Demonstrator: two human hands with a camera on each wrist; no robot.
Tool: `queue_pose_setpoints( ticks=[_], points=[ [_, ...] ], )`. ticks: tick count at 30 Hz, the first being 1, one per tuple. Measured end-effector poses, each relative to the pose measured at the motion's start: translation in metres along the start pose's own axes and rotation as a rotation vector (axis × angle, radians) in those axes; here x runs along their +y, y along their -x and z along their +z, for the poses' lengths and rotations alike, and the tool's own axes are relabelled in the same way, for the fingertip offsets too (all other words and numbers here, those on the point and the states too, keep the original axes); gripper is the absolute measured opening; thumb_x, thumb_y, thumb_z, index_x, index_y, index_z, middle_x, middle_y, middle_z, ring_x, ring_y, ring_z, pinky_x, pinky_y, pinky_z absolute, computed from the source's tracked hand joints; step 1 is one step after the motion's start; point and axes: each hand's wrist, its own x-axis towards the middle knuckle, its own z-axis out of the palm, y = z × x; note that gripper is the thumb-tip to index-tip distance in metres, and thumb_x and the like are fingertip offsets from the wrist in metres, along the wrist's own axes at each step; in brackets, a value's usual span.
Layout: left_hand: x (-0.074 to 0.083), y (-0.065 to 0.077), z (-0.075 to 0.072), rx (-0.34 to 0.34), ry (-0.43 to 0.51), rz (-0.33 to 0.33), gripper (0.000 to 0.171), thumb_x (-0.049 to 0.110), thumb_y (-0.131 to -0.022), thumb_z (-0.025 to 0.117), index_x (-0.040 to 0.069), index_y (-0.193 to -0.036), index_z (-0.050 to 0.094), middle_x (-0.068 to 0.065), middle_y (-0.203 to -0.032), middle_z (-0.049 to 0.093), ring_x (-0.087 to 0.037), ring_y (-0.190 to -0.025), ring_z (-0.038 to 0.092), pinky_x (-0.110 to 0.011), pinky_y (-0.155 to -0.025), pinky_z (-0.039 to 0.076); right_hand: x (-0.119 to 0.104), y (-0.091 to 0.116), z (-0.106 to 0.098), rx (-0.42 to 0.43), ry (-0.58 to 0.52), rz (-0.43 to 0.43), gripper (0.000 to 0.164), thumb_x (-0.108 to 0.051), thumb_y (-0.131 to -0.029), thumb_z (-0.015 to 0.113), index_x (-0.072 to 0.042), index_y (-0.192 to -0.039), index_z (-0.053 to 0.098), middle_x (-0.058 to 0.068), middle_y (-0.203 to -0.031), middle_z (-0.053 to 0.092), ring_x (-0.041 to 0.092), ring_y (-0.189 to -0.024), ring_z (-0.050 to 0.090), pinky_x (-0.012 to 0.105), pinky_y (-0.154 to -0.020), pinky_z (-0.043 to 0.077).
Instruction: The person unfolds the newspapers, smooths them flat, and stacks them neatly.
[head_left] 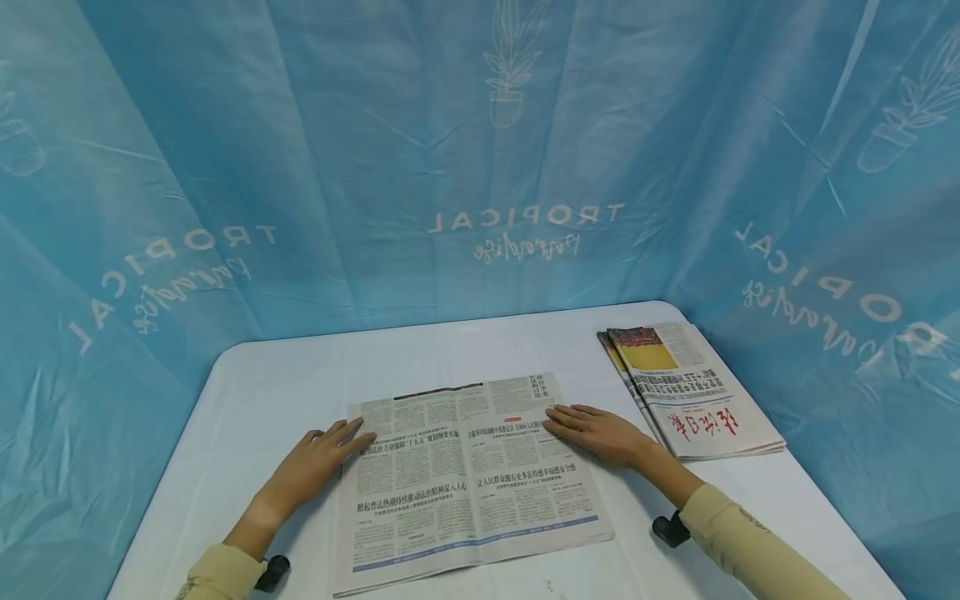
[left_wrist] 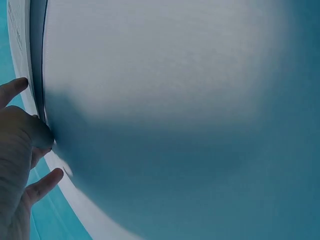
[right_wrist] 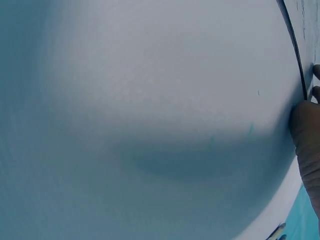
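Note:
An open newspaper with a centre crease lies flat on the white table. My left hand is at its left edge, the fingertips resting on the upper left part. At the right edge, the straight fingers of my right hand rest on the printed page. The left wrist view shows my left hand with thumb and fingers apart by the edge of the paper. Only part of my right hand shows in the right wrist view, touching the newspaper's edge; its fingertips are mostly cut off.
A small stack of folded newspapers lies at the table's right rear, beyond my right hand. Blue curtains with white lettering hang behind the white table and along both its sides.

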Motion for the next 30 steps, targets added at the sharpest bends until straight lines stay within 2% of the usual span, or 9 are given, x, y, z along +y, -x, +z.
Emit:
queue_pose_setpoints(
  ticks=[5,11,13,16,18,24,30],
  points=[
    [0.0001,0.0001,-0.0018,0.001,-0.007,0.018,0.053,0.006,-0.09,0.067,0.019,-0.139,0.055,-0.015,-0.14,0.054,-0.035,-0.123,0.056,-0.05,-0.092,0.048,0.0014,-0.0016,0.0009,0.027,0.118,-0.037,0.058,-0.023,-0.092,0.06,-0.007,-0.145,0.044,0.01,-0.15,0.046,0.027,-0.135,0.048,0.042,-0.106,0.042],
    [-0.0016,-0.0011,0.0006,0.028,-0.017,0.032,0.052,0.007,-0.088,0.069,0.018,-0.137,0.056,-0.015,-0.139,0.056,-0.034,-0.121,0.058,-0.049,-0.091,0.049,0.0018,-0.0015,0.0032,0.011,0.181,-0.044,0.051,-0.03,-0.101,0.048,-0.009,-0.147,0.041,0.009,-0.152,0.043,0.025,-0.136,0.046,0.042,-0.107,0.042],
    [-0.0025,-0.0008,0.0015,0.039,-0.025,0.038,0.052,0.007,-0.087,0.07,0.018,-0.135,0.058,-0.015,-0.138,0.057,-0.034,-0.119,0.059,-0.049,-0.09,0.05,0.0013,-0.0012,0.0041,0.006,0.177,-0.04,0.052,-0.03,-0.1,0.049,-0.009,-0.147,0.041,0.009,-0.152,0.043,0.025,-0.137,0.046,0.041,-0.106,0.043],
    [-0.0033,0.0001,0.0023,0.052,-0.022,0.038,0.051,0.005,-0.085,0.071,0.018,-0.134,0.059,-0.014,-0.137,0.058,-0.034,-0.118,0.06,-0.048,-0.088,0.05,0.0005,-0.0014,0.0042,0.015,0.153,-0.032,0.058,-0.029,-0.093,0.061,-0.007,-0.145,0.044,0.01,-0.15,0.046,0.026,-0.135,0.047,0.041,-0.105,0.044],
    [-0.0036,0.0009,0.003,0.053,-0.014,0.032,0.051,0.005,-0.086,0.07,0.017,-0.134,0.059,-0.014,-0.137,0.057,-0.034,-0.118,0.06,-0.049,-0.089,0.05,0.0002,-0.0016,0.0045,0.025,0.136,-0.03,0.059,-0.027,-0.091,0.064,-0.006,-0.143,0.046,0.011,-0.148,0.048,0.026,-0.133,0.049,0.041,-0.105,0.044],
    [-0.0026,0.0024,0.0037,0.027,0.028,-0.003,0.049,0.008,-0.09,0.068,0.016,-0.137,0.056,-0.014,-0.141,0.054,-0.036,-0.122,0.057,-0.05,-0.094,0.047,-0.0006,-0.0007,0.0043,0.028,0.125,-0.018,0.057,-0.027,-0.092,0.061,-0.005,-0.143,0.046,0.012,-0.148,0.047,0.028,-0.133,0.049,0.04,-0.104,0.044],
    [-0.0023,0.0008,0.0037,0.01,0.109,-0.043,0.044,0.011,-0.093,0.063,0.019,-0.136,0.059,-0.015,-0.142,0.053,-0.04,-0.125,0.055,-0.053,-0.094,0.046,-0.0025,-0.0013,0.0024,0.024,0.095,0.014,0.057,-0.024,-0.092,0.06,-0.005,-0.144,0.046,0.013,-0.149,0.046,0.028,-0.134,0.048,0.04,-0.103,0.045]
  ],
)
